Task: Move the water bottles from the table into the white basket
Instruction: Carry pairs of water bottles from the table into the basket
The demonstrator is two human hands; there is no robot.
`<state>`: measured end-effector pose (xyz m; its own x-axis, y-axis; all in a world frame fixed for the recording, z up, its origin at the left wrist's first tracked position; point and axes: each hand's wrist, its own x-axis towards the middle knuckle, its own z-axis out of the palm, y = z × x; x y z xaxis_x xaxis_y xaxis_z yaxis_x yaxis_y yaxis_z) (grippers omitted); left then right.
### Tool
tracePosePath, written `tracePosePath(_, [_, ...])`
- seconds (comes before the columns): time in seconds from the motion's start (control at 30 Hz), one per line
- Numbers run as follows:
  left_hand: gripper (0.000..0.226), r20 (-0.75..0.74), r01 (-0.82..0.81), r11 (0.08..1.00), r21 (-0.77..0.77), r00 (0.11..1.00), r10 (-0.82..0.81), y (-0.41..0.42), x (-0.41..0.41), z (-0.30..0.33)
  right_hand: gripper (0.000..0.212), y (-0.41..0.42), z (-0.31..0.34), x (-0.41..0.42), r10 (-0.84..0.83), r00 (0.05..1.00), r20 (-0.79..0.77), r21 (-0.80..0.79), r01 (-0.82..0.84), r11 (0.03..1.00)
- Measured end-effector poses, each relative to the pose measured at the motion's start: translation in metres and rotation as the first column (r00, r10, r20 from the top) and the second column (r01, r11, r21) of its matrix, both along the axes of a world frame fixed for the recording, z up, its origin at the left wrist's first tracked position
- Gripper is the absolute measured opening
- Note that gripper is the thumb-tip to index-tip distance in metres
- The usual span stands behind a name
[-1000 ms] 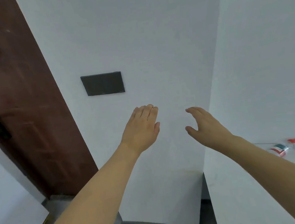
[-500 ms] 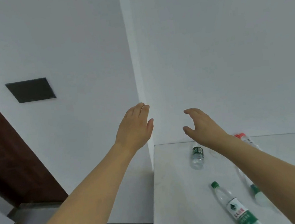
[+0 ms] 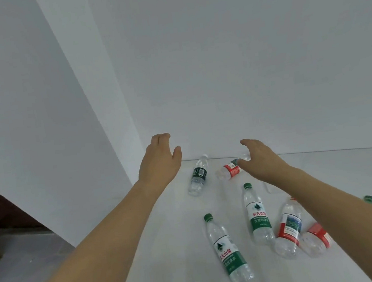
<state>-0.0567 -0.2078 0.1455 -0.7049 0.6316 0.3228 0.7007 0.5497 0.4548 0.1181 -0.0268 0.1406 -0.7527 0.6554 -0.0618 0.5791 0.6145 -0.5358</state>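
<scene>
The white surface [image 3: 162, 271] runs smooth and matte to the far wall, with clear plastic water bottles lying on their sides across it. No white basket is in view. My left hand [image 3: 157, 162] and right hand [image 3: 261, 157] hover spread and empty above the far bottles. I judge the reach has only begun. The green-label bottle [image 3: 229, 250] lies nearest me; another green one [image 3: 257, 216] sits beside two red-label bottles [image 3: 288, 226] touching at right. These ribbed, round bodies will roll, so I'd wrap one at mid-label, fingers across its axis.
</scene>
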Motion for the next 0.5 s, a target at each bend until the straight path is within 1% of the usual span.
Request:
tracePosePath(0.1, [0.050,0.081,-0.019,0.997,-0.076,0.996,0.025,0.040,0.033,-0.020,0.056,0.051,-0.023,0.026,-0.031,0.999,0.039,-0.061,0.034,0.998])
tracePosePath(0.17, [0.050,0.150,-0.069,0.994,-0.089,0.985,0.082,0.068,0.051,-0.029,0.049,0.082,-0.034,0.041,-0.035,0.998,0.045,-0.110,0.039,0.993])
tracePosePath(0.27, [0.048,0.233,-0.120,0.986,-0.117,0.962,0.145,0.105,0.076,-0.044,0.056,0.118,-0.055,0.063,-0.041,0.995,0.094,-0.151,0.055,0.987])
tracePosePath(0.37, [0.046,0.299,-0.091,0.978,-0.188,0.943,0.145,0.152,0.112,-0.068,0.053,0.160,-0.085,0.095,-0.089,0.975,0.203,-0.204,0.131,0.970])
tracePosePath(0.5, [0.049,0.445,0.041,0.948,-0.316,0.889,0.110,0.205,0.158,-0.105,0.045,0.198,-0.123,0.129,-0.156,0.932,0.328,-0.266,0.249,0.931])
